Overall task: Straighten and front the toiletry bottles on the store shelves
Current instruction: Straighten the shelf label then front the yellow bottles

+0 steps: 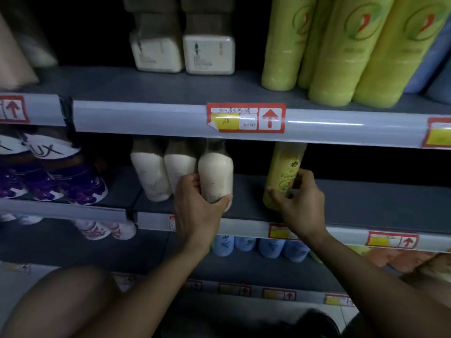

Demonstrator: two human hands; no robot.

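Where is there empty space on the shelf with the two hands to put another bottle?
Bare grey shelf lies right of the yellow bottle the right hand holds, and between it and the white bottle the left hand grips. Left is crowded: white bottles, then purple Lux packs.

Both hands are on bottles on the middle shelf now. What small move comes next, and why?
Probably slide the cream bottle that the left hand grips a little left to close up with its two neighbours, keeping it at the shelf's front edge. It already sits furthest forward of the three. The right hand holds the yellow bottle, which stands alone and looks slightly tilted; square that afterwards.
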